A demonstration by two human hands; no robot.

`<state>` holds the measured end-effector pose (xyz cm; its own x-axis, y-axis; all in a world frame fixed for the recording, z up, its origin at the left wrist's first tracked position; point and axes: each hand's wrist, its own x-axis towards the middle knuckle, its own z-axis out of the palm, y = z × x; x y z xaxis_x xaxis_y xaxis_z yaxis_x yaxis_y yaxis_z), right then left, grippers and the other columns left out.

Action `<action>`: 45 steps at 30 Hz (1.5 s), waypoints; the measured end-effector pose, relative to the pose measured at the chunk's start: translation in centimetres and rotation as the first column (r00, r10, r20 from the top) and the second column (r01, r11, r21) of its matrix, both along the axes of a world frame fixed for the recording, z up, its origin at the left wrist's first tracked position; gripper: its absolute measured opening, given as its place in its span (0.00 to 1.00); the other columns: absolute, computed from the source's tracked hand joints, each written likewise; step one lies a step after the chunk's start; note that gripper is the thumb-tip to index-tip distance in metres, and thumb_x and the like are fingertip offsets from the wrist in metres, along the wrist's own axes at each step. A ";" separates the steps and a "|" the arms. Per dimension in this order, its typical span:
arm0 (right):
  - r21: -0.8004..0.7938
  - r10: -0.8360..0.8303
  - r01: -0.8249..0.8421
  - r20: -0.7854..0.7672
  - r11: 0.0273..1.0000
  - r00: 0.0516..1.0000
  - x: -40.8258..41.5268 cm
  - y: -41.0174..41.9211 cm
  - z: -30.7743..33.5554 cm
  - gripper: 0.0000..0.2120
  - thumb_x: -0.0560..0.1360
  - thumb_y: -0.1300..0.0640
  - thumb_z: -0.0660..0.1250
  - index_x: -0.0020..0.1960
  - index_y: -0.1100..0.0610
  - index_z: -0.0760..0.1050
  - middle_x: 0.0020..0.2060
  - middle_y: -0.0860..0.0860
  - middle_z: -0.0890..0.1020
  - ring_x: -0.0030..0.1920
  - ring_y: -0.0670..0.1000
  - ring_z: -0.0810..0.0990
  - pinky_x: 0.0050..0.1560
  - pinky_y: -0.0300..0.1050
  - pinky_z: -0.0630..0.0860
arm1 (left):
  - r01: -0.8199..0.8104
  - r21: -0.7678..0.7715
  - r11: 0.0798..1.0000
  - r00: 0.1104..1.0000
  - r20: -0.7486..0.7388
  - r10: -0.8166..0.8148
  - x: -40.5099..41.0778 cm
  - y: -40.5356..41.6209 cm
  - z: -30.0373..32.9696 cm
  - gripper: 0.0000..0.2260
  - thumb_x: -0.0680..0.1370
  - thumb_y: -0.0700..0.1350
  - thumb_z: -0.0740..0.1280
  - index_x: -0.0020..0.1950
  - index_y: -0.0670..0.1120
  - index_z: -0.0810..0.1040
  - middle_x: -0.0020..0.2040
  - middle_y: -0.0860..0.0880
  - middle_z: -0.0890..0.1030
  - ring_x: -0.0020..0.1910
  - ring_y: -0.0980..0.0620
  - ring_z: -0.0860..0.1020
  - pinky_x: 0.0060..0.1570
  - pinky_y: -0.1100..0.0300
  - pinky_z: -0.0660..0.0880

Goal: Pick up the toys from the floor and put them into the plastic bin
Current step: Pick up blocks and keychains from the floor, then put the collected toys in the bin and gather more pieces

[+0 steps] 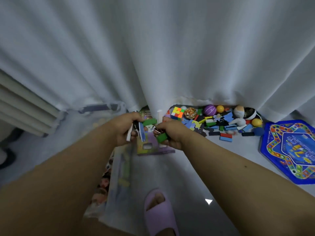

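The left hand (pixel 126 128) clutches several flat blocks, a green block (pixel 149 122) uppermost, while the right hand (pixel 170 135) grips a green padlock (pixel 162 137) with a metal shackle. Both hover over the translucent plastic bin (pixel 117 167), whose blurred contents are unreadable. The toys (pixel 219 120), hard blocks, glossy balls and a cube, lie heaped on the floor under the pleated white curtain (pixel 153 48), beside a blue game board (pixel 289 150).
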<state>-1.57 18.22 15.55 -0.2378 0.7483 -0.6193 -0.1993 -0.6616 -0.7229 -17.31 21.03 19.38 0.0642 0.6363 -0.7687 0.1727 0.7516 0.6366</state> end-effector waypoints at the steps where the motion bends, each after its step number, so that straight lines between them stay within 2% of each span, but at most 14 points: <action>1: 0.008 0.028 -0.028 0.000 1.000 1.000 -1.8 0.0 0.5 0.07 0.78 0.66 0.58 0.53 0.59 0.71 0.35 0.57 0.74 0.31 0.49 0.73 0.37 0.44 0.76 | 0.000 -0.005 1.000 0.999 -0.033 0.000 -1.7 -0.2 1.2 0.08 0.75 0.42 0.61 0.36 0.43 0.69 0.33 0.43 0.77 0.15 0.57 0.62 0.19 0.72 0.59; 3: 0.006 0.098 -0.098 0.020 0.995 0.995 -5.5 -0.3 1.6 0.06 0.77 0.65 0.59 0.51 0.56 0.70 0.36 0.57 0.74 0.34 0.51 0.71 0.42 0.48 0.73 | -0.016 -0.011 1.000 0.994 -0.108 0.015 -5.5 -0.7 3.1 0.09 0.76 0.42 0.61 0.35 0.43 0.69 0.33 0.43 0.78 0.16 0.56 0.62 0.19 0.72 0.60; 8: -0.004 0.238 -0.238 0.102 0.971 0.966 -13.1 -1.4 4.0 0.04 0.78 0.63 0.58 0.52 0.57 0.68 0.42 0.58 0.73 0.36 0.53 0.73 0.30 0.43 0.74 | -0.107 -0.031 0.994 0.952 -0.290 0.093 -12.9 -3.1 5.0 0.09 0.78 0.42 0.62 0.39 0.41 0.71 0.37 0.43 0.76 0.22 0.53 0.69 0.21 0.66 0.72; 11: -0.026 0.285 -0.284 0.046 0.958 0.957 -15.7 -2.0 4.3 0.10 0.79 0.60 0.58 0.60 0.56 0.68 0.48 0.57 0.70 0.47 0.55 0.73 0.48 0.52 0.81 | -0.237 -0.049 0.970 0.954 -0.200 0.223 -14.8 -4.5 4.7 0.08 0.78 0.44 0.64 0.49 0.39 0.73 0.48 0.41 0.74 0.42 0.46 0.79 0.41 0.53 0.81; 13: -0.060 0.308 -0.306 0.027 0.950 0.951 -16.5 -2.5 4.1 0.13 0.79 0.56 0.59 0.63 0.55 0.67 0.49 0.54 0.69 0.49 0.55 0.72 0.58 0.56 0.76 | -0.321 -0.074 0.944 0.941 -0.136 0.309 -15.6 -4.8 4.9 0.19 0.76 0.49 0.66 0.62 0.41 0.69 0.61 0.40 0.69 0.56 0.38 0.76 0.54 0.41 0.76; 16: -0.071 0.321 -0.323 -0.043 0.944 0.946 -17.0 -3.0 4.2 0.11 0.78 0.54 0.57 0.58 0.53 0.71 0.59 0.54 0.71 0.59 0.57 0.72 0.60 0.57 0.71 | -0.368 -0.083 0.926 0.926 -0.124 0.357 -16.1 -5.0 5.5 0.31 0.75 0.57 0.65 0.74 0.47 0.60 0.75 0.40 0.58 0.60 0.29 0.73 0.58 0.37 0.72; 18: -0.055 0.310 -0.311 -0.038 0.949 0.950 -16.7 -3.1 4.5 0.19 0.79 0.52 0.55 0.68 0.53 0.67 0.72 0.54 0.62 0.72 0.56 0.63 0.66 0.59 0.65 | -0.367 -0.085 0.926 0.928 -0.098 0.359 -16.0 -5.2 5.7 0.33 0.75 0.59 0.63 0.76 0.48 0.57 0.77 0.41 0.55 0.61 0.27 0.72 0.59 0.36 0.71; 20: -0.043 0.275 -0.276 -0.021 0.960 0.961 -16.3 -3.1 4.9 0.22 0.81 0.52 0.53 0.73 0.56 0.61 0.75 0.54 0.59 0.74 0.54 0.58 0.69 0.58 0.60 | -0.337 -0.076 0.938 0.939 -0.106 0.328 -15.8 -5.3 5.6 0.33 0.76 0.60 0.62 0.76 0.48 0.58 0.76 0.40 0.58 0.61 0.30 0.72 0.60 0.36 0.70; 28: 0.014 0.155 -0.157 0.092 0.988 0.984 -10.9 -2.6 5.2 0.21 0.79 0.50 0.57 0.69 0.57 0.67 0.63 0.56 0.74 0.62 0.55 0.72 0.61 0.52 0.70 | -0.197 0.084 0.977 0.970 -0.128 0.206 -11.7 -3.9 6.3 0.28 0.77 0.58 0.62 0.70 0.42 0.65 0.65 0.39 0.71 0.60 0.40 0.75 0.59 0.45 0.73; 31: 0.027 0.090 -0.094 0.126 0.995 0.988 -7.8 -2.5 5.8 0.16 0.79 0.50 0.56 0.59 0.58 0.73 0.50 0.56 0.76 0.50 0.55 0.74 0.53 0.50 0.72 | -0.154 0.142 0.978 0.976 -0.132 0.173 -9.0 -3.3 7.1 0.22 0.77 0.57 0.62 0.63 0.41 0.69 0.57 0.40 0.73 0.53 0.42 0.76 0.56 0.47 0.74; 34: 0.040 0.017 -0.023 0.146 0.999 0.989 -4.6 -2.4 6.8 0.12 0.78 0.50 0.57 0.47 0.57 0.73 0.43 0.56 0.75 0.45 0.55 0.73 0.48 0.48 0.71 | -0.130 0.167 0.977 0.983 -0.110 0.149 -6.2 -2.7 8.1 0.23 0.78 0.56 0.61 0.64 0.41 0.69 0.55 0.40 0.73 0.53 0.42 0.76 0.56 0.47 0.74; 37: 0.060 -0.059 0.050 0.153 0.997 0.986 -1.5 -2.5 7.8 0.13 0.79 0.49 0.57 0.51 0.58 0.73 0.42 0.56 0.76 0.44 0.54 0.74 0.48 0.48 0.71 | -0.122 0.203 0.972 0.987 -0.082 0.141 -3.4 -2.7 9.2 0.24 0.78 0.55 0.61 0.67 0.40 0.68 0.49 0.42 0.74 0.47 0.44 0.78 0.51 0.49 0.76; 40: 0.067 -0.137 0.128 0.154 0.990 0.979 1.5 -2.7 8.3 0.14 0.79 0.48 0.57 0.50 0.58 0.73 0.41 0.57 0.78 0.43 0.54 0.77 0.46 0.47 0.73 | -0.105 0.227 0.968 0.991 -0.059 0.121 -0.7 -3.1 10.4 0.24 0.78 0.55 0.62 0.68 0.40 0.67 0.53 0.40 0.74 0.46 0.43 0.78 0.45 0.50 0.76; 45: 0.067 -0.229 0.220 0.197 0.973 0.953 6.0 -3.6 8.8 0.14 0.79 0.49 0.57 0.50 0.60 0.72 0.39 0.57 0.77 0.39 0.54 0.76 0.40 0.46 0.73 | -0.094 0.277 0.956 0.994 -0.023 0.104 3.4 -3.7 11.4 0.23 0.78 0.54 0.61 0.67 0.40 0.67 0.53 0.40 0.74 0.47 0.43 0.78 0.54 0.49 0.75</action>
<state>4.47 14.60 24.34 0.0655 0.7953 -0.6027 -0.1861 -0.5837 -0.7904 -13.96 17.34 30.82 -0.0351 0.8251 -0.5639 0.1340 0.5631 0.8155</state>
